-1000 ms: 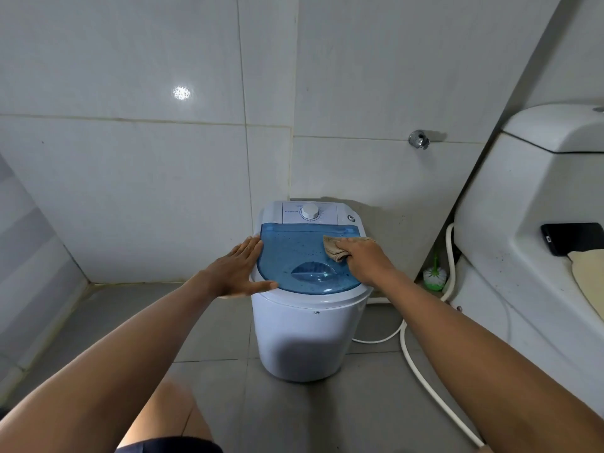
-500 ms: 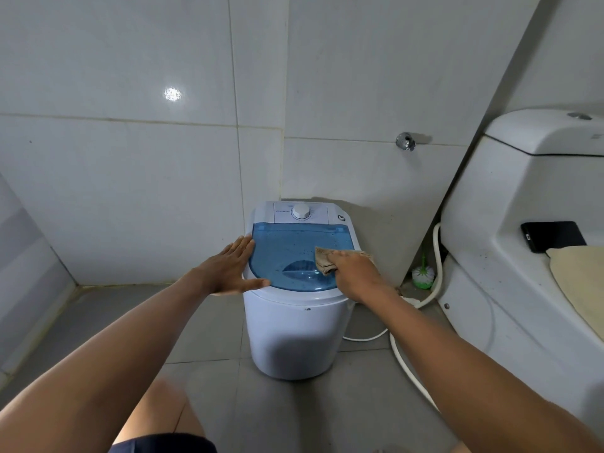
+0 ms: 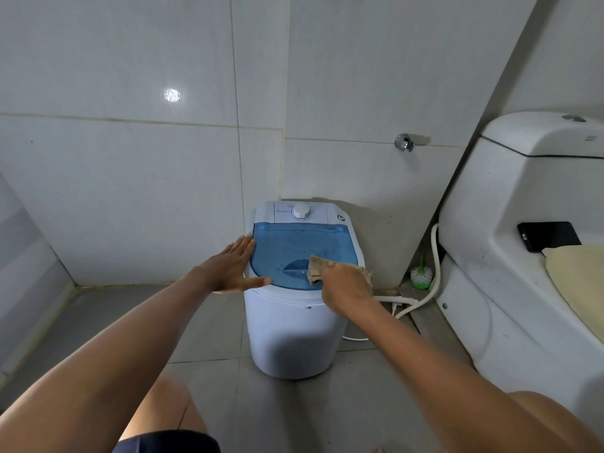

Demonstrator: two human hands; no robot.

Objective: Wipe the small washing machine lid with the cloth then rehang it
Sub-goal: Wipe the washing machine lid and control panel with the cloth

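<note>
Cloth point(image 3: 318, 268) under right hand point(image 3: 346, 286), apparently touching lid point(image 3: 294, 246).

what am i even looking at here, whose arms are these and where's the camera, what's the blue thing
The camera sits on a person's head, looking forward and down, so the arms are that person's own. There is no robot. The blue thing is the lid of a small washing machine standing on a bathroom floor. The left hand lies flat, fingers open, on the lid's left edge. The right hand presses a tan cloth on the lid near its front right. A toilet stands at the right, with a dark phone on it.
</note>
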